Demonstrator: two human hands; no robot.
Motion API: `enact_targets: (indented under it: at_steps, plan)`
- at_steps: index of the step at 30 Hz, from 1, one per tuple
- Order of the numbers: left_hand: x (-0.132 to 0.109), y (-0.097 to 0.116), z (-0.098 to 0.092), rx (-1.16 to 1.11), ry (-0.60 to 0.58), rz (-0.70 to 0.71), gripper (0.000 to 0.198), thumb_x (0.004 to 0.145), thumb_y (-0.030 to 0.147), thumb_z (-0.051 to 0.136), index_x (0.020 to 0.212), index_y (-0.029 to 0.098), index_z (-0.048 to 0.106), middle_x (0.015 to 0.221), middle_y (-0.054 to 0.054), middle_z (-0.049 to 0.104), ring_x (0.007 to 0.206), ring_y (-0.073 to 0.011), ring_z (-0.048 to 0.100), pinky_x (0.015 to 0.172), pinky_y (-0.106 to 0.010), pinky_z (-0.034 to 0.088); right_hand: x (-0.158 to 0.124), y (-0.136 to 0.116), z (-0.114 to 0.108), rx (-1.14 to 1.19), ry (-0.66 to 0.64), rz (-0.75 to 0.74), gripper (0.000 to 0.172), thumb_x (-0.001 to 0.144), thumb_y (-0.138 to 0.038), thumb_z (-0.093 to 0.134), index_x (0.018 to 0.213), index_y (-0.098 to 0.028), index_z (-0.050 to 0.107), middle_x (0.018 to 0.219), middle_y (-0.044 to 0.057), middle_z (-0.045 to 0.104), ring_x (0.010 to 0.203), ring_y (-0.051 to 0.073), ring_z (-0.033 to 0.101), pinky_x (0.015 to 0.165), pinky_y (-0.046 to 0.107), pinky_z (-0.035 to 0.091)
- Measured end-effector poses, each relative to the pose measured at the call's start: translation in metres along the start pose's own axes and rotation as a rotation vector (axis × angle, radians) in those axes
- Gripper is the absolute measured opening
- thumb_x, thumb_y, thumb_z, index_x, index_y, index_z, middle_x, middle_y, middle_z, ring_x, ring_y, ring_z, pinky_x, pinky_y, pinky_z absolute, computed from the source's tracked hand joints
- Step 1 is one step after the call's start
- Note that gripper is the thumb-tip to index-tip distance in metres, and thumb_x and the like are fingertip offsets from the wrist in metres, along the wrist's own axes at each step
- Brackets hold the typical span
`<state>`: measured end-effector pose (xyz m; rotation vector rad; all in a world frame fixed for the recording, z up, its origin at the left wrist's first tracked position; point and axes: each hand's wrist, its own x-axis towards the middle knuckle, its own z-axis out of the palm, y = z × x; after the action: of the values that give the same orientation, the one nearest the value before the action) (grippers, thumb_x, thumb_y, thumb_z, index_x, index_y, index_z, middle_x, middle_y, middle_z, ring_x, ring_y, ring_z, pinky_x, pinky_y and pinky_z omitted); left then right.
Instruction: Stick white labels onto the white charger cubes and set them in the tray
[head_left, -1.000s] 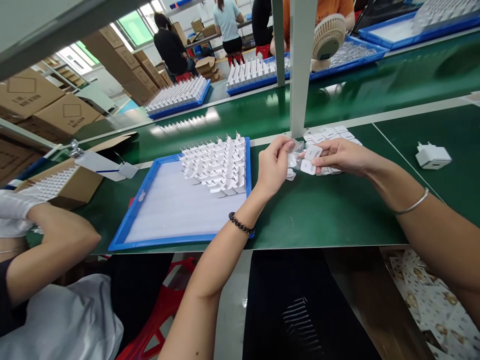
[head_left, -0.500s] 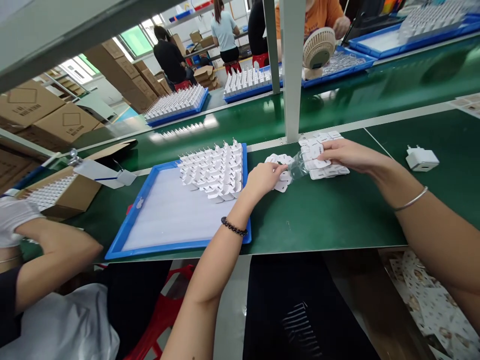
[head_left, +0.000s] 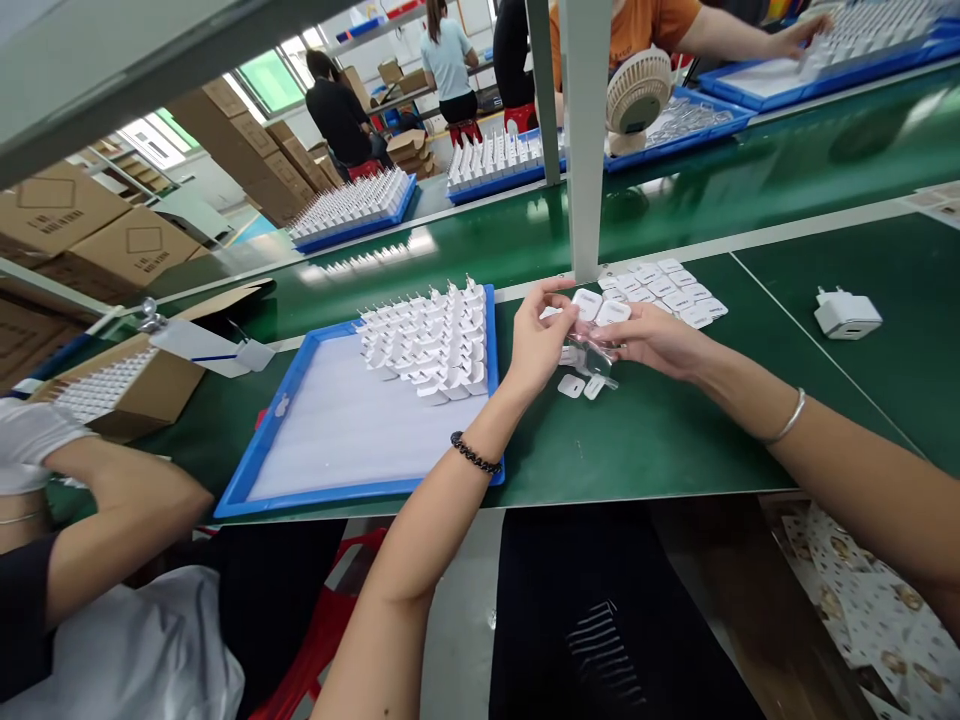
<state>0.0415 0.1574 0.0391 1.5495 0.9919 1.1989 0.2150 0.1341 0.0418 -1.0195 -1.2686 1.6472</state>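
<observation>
White plugs point(head_left: 600, 309) pinched between left hand point(head_left: 534, 342) fingers, right hand point(head_left: 652, 340) beneath

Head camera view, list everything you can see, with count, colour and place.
blue tray: one, blue rim, left of hands
chargers in tray: many, white, tray's far right corner
held chargers: two, white, between both hands
clear bags: few, transparent, under held chargers
flat packs: many, white, behind right hand
loose charger: one, white, far right
cardboard box: one, brown, far left
fan: one, cream, across belt
left hand: on held chargers
right hand: on held chargers
</observation>
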Motion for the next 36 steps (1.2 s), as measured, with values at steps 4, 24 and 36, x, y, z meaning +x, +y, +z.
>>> enact_targets:
  at_steps: [4,24,36]
  plan:
    - [-0.004,0.001,-0.002,0.196,0.061,0.004,0.021,0.099,0.03,0.055,0.113,0.021,0.068,0.1,-0.006,0.065,0.085,-0.0172,0.068,0.083,-0.034,0.059,0.006,0.01,0.001,0.063,0.119,-0.02,0.035,0.069,-0.039,0.087,0.095,-0.017,0.077,0.094,0.008,0.074,0.082,0.018,0.063,0.071,0.031,0.049]
    - [-0.008,0.028,-0.014,0.336,-0.347,0.128,0.033,0.1,0.039,0.056,0.09,0.017,0.078,0.085,-0.005,0.075,0.077,-0.0172,0.063,0.071,-0.029,0.044,-0.009,-0.017,-0.006,-0.167,-0.128,-0.077,0.038,0.072,-0.052,0.087,0.067,-0.016,0.075,0.067,0.009,0.074,0.057,0.016,0.063,0.059,0.03,0.051]
    - [-0.012,0.021,-0.005,0.246,-0.285,0.145,0.033,0.103,0.045,0.05,0.086,0.019,0.062,0.085,-0.003,0.069,0.083,-0.0172,0.061,0.082,-0.03,0.046,-0.011,-0.018,-0.007,-0.139,-0.206,-0.063,0.033,0.077,-0.047,0.085,0.075,-0.016,0.078,0.061,0.003,0.066,0.056,0.015,0.061,0.057,0.029,0.048]
